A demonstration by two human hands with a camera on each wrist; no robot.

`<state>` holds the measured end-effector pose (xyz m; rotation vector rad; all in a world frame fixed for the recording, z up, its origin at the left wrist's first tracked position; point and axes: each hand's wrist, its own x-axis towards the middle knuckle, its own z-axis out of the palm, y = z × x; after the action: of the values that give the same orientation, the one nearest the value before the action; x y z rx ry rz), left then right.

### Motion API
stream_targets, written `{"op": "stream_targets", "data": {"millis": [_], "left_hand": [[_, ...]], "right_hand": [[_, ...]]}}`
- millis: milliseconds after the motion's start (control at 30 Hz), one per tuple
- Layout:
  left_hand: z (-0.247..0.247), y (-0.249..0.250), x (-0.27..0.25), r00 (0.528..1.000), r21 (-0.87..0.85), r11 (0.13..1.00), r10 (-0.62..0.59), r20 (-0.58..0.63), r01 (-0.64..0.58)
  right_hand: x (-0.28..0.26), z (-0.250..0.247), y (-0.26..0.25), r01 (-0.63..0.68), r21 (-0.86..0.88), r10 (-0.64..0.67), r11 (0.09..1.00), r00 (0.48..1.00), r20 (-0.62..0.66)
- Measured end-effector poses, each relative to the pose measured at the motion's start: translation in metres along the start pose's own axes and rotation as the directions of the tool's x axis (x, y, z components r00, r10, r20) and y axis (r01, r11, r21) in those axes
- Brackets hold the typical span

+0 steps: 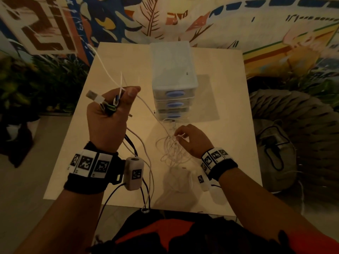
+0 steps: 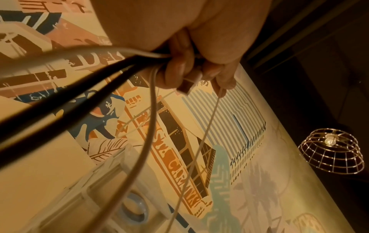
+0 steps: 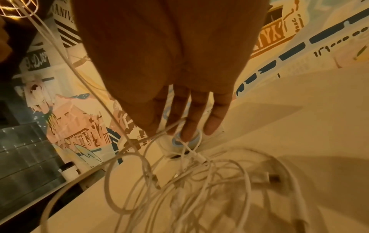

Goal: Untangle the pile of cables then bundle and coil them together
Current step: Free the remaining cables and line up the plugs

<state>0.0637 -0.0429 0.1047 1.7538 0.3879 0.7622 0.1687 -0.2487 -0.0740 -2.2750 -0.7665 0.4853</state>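
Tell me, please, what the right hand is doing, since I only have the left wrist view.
Observer: The right hand is down at a white tangle on the table, with its fingers extended among the strands.
Operator: Is that tangle joined to the bundle in the left hand?
Observer: Yes, one white cable runs from the left hand down into it.
Operator: Where do the black cables go?
Observer: The black cables drop below the left wrist toward the table's near edge.
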Motion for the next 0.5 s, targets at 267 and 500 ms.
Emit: {"op": "stream_targets", "data": {"millis": [267, 500], "left_hand": [[-0.005, 0.015, 0.001, 0.998, -0.053, 0.998, 0.021, -0.065, -0.025], [-0.005, 0.006, 0.001, 0.996, -0.029, 1.0, 0.007, -0.085, -0.009]], "right_hand": [[-0.003, -0.005, 0.007, -0.21, -0.195, 0.201, 0.958, 0.977, -0.065], [-0.022, -0.026, -0.041, -0.018, 0.286, -0.055, 0.958, 0.968, 0.244]]}}
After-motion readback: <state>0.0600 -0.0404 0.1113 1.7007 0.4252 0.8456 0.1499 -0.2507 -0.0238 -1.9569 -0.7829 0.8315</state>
